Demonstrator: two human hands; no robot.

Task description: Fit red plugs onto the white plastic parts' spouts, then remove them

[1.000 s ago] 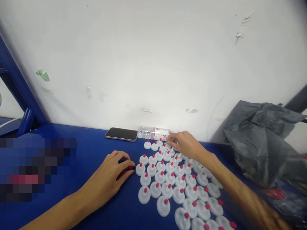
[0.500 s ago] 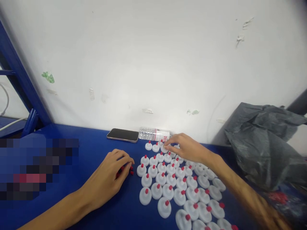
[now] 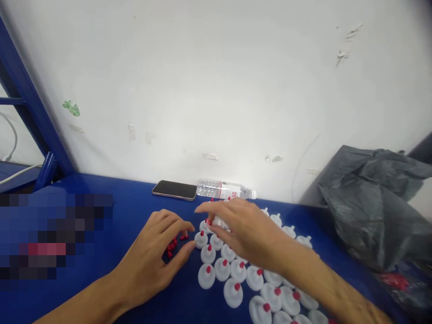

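Note:
My left hand (image 3: 165, 252) rests on the blue table, thumb and fingers apart, curved around a small pile of red caps (image 3: 172, 245). My right hand (image 3: 236, 225) hovers over the white round discs, its index finger stretched toward the left and apart from the thumb. I see nothing plainly held in it. Below it stand several white discs with a red cap on top, such as the white disc (image 3: 206, 279) at the front left. The right hand and forearm hide many discs. Discs at the back right, like the white disc (image 3: 276, 220), show bare white tips.
A phone (image 3: 173, 190) and a clear plastic bottle (image 3: 226, 190) lie along the white wall (image 3: 216, 90). At the right is a dark grey plastic bag (image 3: 371, 202), with a red item (image 3: 394, 281) below it. A blue frame post (image 3: 40, 108) rises at the left.
My right hand has moved left and nearer from the back discs toward my left hand. The left hand's thumb and fingers have spread, showing more red caps. The bottle's neck is now uncovered.

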